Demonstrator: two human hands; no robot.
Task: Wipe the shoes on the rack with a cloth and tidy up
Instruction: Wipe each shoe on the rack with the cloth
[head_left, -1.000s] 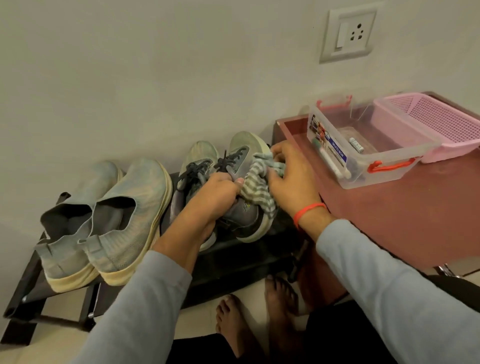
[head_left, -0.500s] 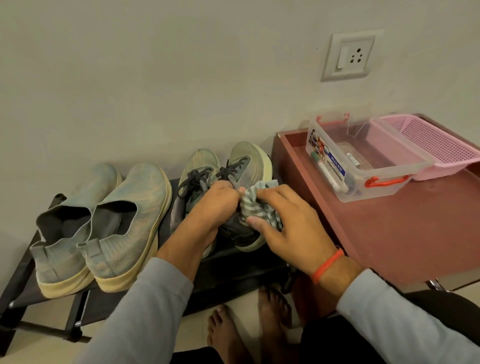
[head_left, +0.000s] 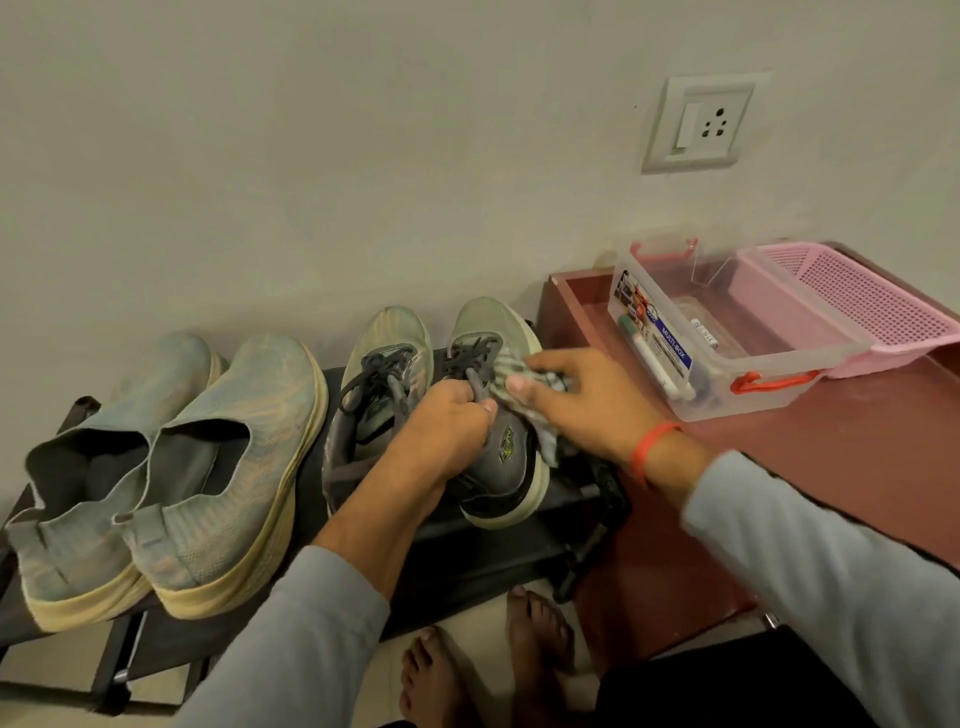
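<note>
On the rack (head_left: 509, 551), just left of the red desk (head_left: 831, 467), the lace-up shoe (head_left: 498, 415) looks light and stiff-soled. The left hand (head_left: 441, 436) grips its tongue — a sound hold. The right hand (head_left: 576, 400) presses the limp cloth (head_left: 524, 410) under curled fingers (head_left: 524, 387).

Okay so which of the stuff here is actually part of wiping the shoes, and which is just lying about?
Part of the job:
- laced shoe, gripped by the left hand
- striped cloth, pressed on it by the right hand
- second laced shoe
- slip-on pair
- black rack

Lying about:
- clear box
- pink basket
- red table
- wall socket
</note>
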